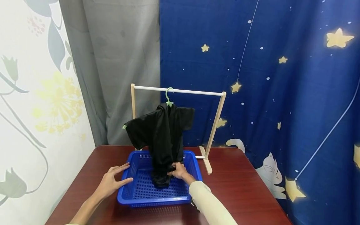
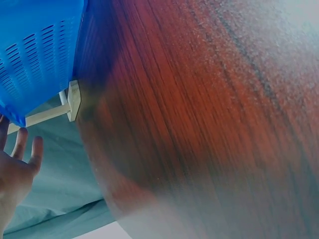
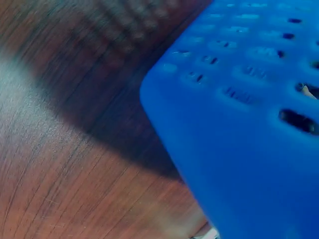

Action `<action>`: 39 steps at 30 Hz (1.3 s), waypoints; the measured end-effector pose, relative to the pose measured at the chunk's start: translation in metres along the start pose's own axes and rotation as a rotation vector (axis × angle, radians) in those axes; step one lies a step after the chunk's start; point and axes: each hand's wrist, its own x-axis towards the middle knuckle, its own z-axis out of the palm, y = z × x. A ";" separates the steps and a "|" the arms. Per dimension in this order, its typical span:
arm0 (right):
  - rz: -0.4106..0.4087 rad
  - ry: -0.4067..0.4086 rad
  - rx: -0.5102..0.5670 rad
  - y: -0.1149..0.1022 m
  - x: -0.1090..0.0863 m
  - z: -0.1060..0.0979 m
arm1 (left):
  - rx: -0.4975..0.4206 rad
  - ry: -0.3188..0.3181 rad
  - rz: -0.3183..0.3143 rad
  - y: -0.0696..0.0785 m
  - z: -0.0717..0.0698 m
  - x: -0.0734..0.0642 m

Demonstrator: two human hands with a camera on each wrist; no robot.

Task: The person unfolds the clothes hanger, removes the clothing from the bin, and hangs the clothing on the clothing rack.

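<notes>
A black short-sleeved garment (image 1: 163,131) hangs on a light green hanger (image 1: 168,97) hooked over the rack's white bar. Its lower end drops inside a blue perforated plastic basket (image 1: 153,200) on the table. My right hand (image 1: 180,171) reaches into the basket and grips the bottom of the garment, fingers curled at the cloth. At the basket's left rim, my left hand (image 1: 112,179) rests with fingers extended and the thumb spread apart over the edge. The left wrist view shows the left fingers (image 2: 21,144) straight beside the basket's corner. In the right wrist view the basket wall hides most of the right hand.
A small clothes rack (image 1: 216,125) with wooden posts stands behind the basket, its right foot (image 1: 206,161) on the reddish-brown table (image 1: 233,187). Grey (image 1: 126,47) and blue star-patterned (image 1: 267,109) curtains hang behind. A floral panel (image 1: 42,109) borders the left.
</notes>
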 end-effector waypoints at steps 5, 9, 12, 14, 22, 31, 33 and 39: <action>-0.014 0.004 0.209 0.000 0.003 -0.006 | -0.005 -0.005 -0.010 0.001 -0.001 -0.001; -0.060 0.046 0.284 0.000 0.010 -0.013 | -0.009 -0.005 -0.015 0.001 -0.001 -0.001; -0.083 0.076 0.300 -0.002 0.017 -0.020 | -0.007 0.003 -0.013 0.000 -0.001 -0.001; -0.086 0.096 0.326 -0.003 0.021 -0.025 | -0.005 0.008 -0.012 -0.001 -0.001 -0.002; -0.063 0.127 0.377 -0.010 0.024 -0.046 | 0.013 0.017 0.001 -0.003 0.002 -0.002; -0.090 0.137 0.413 -0.018 0.031 -0.061 | 0.021 0.020 0.006 0.003 0.002 0.000; -0.086 0.144 0.410 -0.019 0.032 -0.065 | 0.020 0.014 0.002 0.003 0.002 0.002; -0.051 0.163 0.416 -0.019 0.034 -0.077 | 0.025 -0.014 0.000 0.003 0.005 0.006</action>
